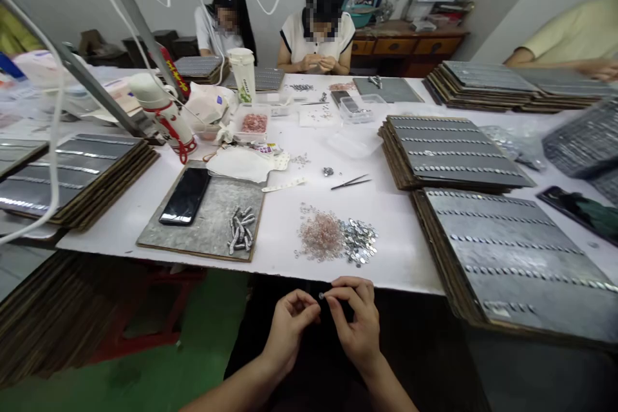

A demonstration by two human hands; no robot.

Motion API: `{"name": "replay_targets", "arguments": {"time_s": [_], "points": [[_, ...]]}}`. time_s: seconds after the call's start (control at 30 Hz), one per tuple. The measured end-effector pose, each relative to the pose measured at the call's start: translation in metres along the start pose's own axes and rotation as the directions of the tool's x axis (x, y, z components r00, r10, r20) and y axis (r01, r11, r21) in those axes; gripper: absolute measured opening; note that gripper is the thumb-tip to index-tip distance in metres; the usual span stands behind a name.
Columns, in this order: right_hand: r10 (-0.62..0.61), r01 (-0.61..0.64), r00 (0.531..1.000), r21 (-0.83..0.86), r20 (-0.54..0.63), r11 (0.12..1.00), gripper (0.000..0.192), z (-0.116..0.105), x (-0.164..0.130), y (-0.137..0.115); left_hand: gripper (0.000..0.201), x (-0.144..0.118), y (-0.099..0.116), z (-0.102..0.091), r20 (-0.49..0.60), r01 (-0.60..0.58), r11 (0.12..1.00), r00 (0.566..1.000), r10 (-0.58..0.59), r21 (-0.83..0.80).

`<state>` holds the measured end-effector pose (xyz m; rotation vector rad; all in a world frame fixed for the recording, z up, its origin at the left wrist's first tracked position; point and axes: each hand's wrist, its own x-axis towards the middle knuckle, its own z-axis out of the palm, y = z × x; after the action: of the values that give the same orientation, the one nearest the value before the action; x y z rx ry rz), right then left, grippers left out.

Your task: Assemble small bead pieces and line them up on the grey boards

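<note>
Just off the table's front edge, my right hand [357,322] pinches a small shiny round disc [321,296] between thumb and forefinger. My left hand [290,328] is close beside it, thumb and fingertips pressed together; whatever they may hold is too small to make out. On the table beyond my hands lies a heap of tiny pinkish clear pieces [319,235]. Silvery round discs [358,241] spread against the heap's right side. Farther back rest dark tweezers [350,183] and a little silvery clump [327,172].
At left, a grey board [193,241] carries a black phone [185,196] and several silvery rolls [241,230]. Stacked boards with rows of discs [512,251] stand at right. Clear plastic boxes [357,109] and a white bottle [161,112] sit farther back. Other people work across the table.
</note>
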<state>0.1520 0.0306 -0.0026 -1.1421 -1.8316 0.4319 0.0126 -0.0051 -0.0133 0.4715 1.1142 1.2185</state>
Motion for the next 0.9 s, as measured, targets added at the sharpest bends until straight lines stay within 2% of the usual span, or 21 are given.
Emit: {"name": "replay_targets", "arguments": {"time_s": [0.1,0.3,0.57,0.9], "points": [[0.004,-0.004,1.000,-0.017,-0.030,1.000,0.010,-0.001,-0.004,-0.002,0.019,0.003,0.004,0.002,0.026,0.064,0.997,0.998,-0.063,-0.053],[-0.018,0.017,0.999,-0.046,-0.027,0.999,0.012,-0.001,-0.009,-0.003,0.025,0.004,0.014,0.002,0.061,0.086,0.992,0.995,-0.080,-0.097],[-0.036,0.037,0.999,-0.059,0.017,0.998,0.013,0.000,-0.012,0.000,0.022,0.002,0.015,0.003,0.048,0.090,0.993,0.995,-0.087,-0.073],[-0.010,0.011,1.000,-0.061,0.013,0.998,0.011,0.002,-0.012,-0.001,0.020,0.003,0.017,0.004,0.048,0.090,0.995,0.995,-0.087,-0.053]]}}
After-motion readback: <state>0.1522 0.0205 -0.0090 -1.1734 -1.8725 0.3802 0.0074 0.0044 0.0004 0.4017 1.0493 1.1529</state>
